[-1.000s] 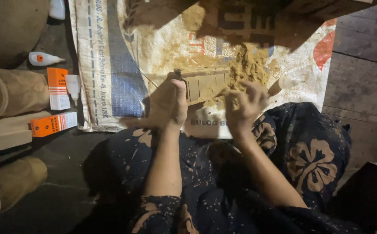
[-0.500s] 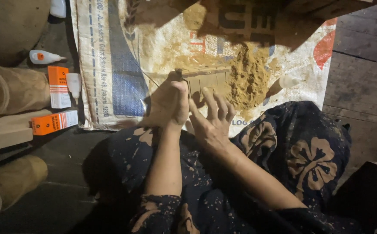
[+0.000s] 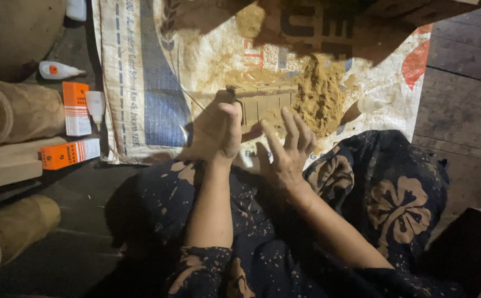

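A big woven sack (image 3: 141,83) lies spread flat on the dark plank floor (image 3: 461,110), with a heap of tan sawdust (image 3: 320,96) on it. Against that heap sits a small wooden block (image 3: 265,102) (scored into squares). The left hand (image 3: 215,129) is closed round the block's near end, thumb up. The right hand (image 3: 287,149) hovers just beside it, fingers spread wide, holding nothing. Off to the left lie an orange box (image 3: 69,153) and a small white bottle (image 3: 58,70).

Dim scene — warm light on centre, corners in deep shadow, slight blur.
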